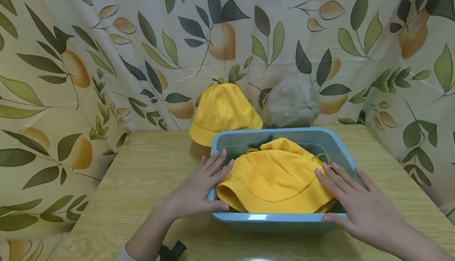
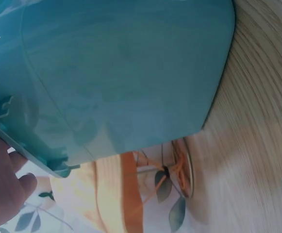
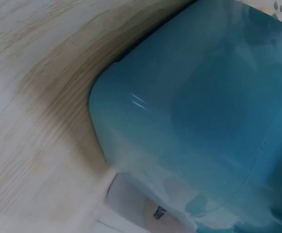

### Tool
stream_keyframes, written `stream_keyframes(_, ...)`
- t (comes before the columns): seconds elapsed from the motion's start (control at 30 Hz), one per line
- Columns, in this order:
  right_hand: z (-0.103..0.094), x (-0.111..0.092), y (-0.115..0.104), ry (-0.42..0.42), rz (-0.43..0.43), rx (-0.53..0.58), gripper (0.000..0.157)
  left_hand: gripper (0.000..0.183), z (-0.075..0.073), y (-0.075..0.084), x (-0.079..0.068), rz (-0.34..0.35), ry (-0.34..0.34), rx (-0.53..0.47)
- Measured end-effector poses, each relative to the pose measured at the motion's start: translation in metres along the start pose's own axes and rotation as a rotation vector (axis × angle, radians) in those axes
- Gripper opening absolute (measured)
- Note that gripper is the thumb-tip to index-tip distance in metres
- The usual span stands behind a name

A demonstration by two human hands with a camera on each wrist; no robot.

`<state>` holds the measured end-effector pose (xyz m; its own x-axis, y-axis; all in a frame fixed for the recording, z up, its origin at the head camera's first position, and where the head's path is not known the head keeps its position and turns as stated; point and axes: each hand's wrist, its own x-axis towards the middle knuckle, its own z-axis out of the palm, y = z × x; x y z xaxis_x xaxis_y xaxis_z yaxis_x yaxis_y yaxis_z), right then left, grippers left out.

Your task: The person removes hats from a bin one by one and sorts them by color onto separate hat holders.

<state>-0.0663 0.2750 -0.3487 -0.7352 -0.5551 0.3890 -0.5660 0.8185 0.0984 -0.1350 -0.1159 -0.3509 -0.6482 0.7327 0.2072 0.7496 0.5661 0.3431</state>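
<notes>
A blue plastic bin (image 1: 273, 217) stands on the table with a yellow brimmed hat (image 1: 277, 174) in it; a dark green leaf-like piece sticks up behind the crown. My left hand (image 1: 200, 188) lies spread over the bin's left rim, thumb along the front edge, fingertips at the hat's brim. On the opposite side, my right hand (image 1: 367, 207) rests across the right rim with straight fingers reaching over the hat's side. The left wrist view has the bin's outer wall (image 2: 116, 82) and part of the left hand (image 2: 2, 182) at its rim. Bin wall (image 3: 189, 107) fills much of the right wrist view.
Behind the bin, a second yellow hat (image 1: 227, 107) stands at the back of the wooden table (image 1: 149, 162), beside a grey cap (image 1: 291, 103). A leaf-and-fruit patterned curtain (image 1: 249, 40) hangs round the back and sides. A dark wrist-worn device (image 1: 172, 251) shows by the left forearm.
</notes>
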Motion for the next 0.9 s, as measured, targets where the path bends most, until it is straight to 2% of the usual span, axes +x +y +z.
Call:
stream_keyframes(0.17, 0.0, 0.002, -0.003, 0.014, -0.086, 0.069, 0.087, 0.091, -0.003, -0.005, -0.008, -0.009, 0.002, 0.014)
stream_keyframes(0.33, -0.002, -0.001, 0.009, 0.014, -0.153, 0.17, 0.087, 0.089, -0.004, -0.008, -0.015, -0.008, 0.02, 0.029)
stream_keyframes(0.5, -0.001, 0.0, 0.019, 0.016, -0.186, 0.227, 0.085, 0.086, -0.002, -0.009, -0.019, 0.007, 0.076, 0.095)
stream_keyframes(0.63, 0.001, 0.003, 0.018, 0.047, -0.193, 0.273, 0.086, 0.086, 0.001, -0.002, -0.021, 0.005, 0.139, 0.181)
stream_keyframes(0.73, 0.002, 0.005, 0.016, 0.069, -0.196, 0.295, 0.086, 0.088, 0.002, 0.006, -0.021, -0.013, 0.14, 0.195)
stream_keyframes(0.9, 0.002, 0.01, 0.01, 0.063, -0.195, 0.289, 0.085, 0.09, -0.001, 0.011, -0.023, -0.068, 0.1, 0.165)
